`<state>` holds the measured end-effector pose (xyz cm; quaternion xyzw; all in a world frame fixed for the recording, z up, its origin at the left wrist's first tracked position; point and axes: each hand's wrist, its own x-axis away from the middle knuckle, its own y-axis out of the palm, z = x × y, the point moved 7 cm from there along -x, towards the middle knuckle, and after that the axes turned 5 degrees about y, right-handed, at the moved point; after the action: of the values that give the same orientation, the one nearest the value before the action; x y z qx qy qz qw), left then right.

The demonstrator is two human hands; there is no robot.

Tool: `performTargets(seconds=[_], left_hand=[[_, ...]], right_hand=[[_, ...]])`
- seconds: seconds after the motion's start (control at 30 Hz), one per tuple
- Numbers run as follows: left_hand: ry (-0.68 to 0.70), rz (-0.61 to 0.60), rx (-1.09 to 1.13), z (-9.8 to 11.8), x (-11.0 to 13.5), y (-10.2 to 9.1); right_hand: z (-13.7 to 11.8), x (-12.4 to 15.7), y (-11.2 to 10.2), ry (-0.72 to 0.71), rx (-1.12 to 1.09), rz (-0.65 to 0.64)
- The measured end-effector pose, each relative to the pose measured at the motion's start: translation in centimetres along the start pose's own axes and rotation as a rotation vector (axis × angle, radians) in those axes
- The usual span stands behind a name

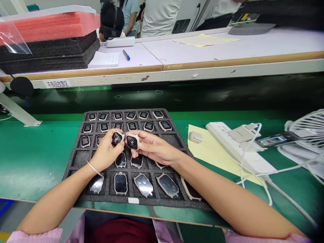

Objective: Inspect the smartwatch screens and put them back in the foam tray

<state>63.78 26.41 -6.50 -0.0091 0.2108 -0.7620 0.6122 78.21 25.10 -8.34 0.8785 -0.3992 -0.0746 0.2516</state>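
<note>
My left hand (107, 152) is closed on a smartwatch body (116, 138) without a strap, its screen lit. Close beside it, my right hand (158, 148) grips a second smartwatch body (133, 141), also lit, between thumb and fingers. Both are held above a dark grey foam tray (106, 199) with square pockets. Several watch bodies fill its back rows, such as the watch at the back right (158, 114), showing text. Nearer me lie watches with dark screens, among them a front-row watch (120, 184). My hands and right forearm hide some pockets.
To the right are a white power strip (240, 148) with cables, a charger puck (195, 137) on yellow paper (212, 160), and a white fan (308, 135). A raised shelf (202, 57) behind bears stacked foam (48, 40) and a pen (126, 55). People are beyond.
</note>
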Motion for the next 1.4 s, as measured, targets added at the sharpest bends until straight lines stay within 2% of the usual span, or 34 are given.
performTargets(seconds=[0.1, 0.27, 0.37, 0.63, 0.97, 1.4], left_hand=[[-0.096, 0.015, 0.111, -0.3, -0.1, -0.1], [-0.382, 0.031, 0.461, -1.2, 0.2, 0.3], [-0.459, 0.048, 0.589, -1.1, 0.2, 0.4], [-0.461, 0.033, 0.615, -1.0, 0.1, 0.6], [-0.439, -0.023, 0.598, -1.1, 0.2, 1.0], [-0.409, -0.063, 0.603, -0.9, 0.2, 1.1]], right_hand=[[0.0, -0.1, -0.2, 0.004, 0.001, 0.016], [0.3, -0.7, -1.4, 0.023, -0.105, 0.146], [0.3, -0.8, -1.9, 0.018, -0.11, 0.198], [0.0, -0.7, -1.8, -0.004, -0.103, 0.206], [0.0, -0.5, -2.3, -0.026, 0.015, 0.281], [0.1, -0.6, -2.4, -0.036, 0.052, 0.267]])
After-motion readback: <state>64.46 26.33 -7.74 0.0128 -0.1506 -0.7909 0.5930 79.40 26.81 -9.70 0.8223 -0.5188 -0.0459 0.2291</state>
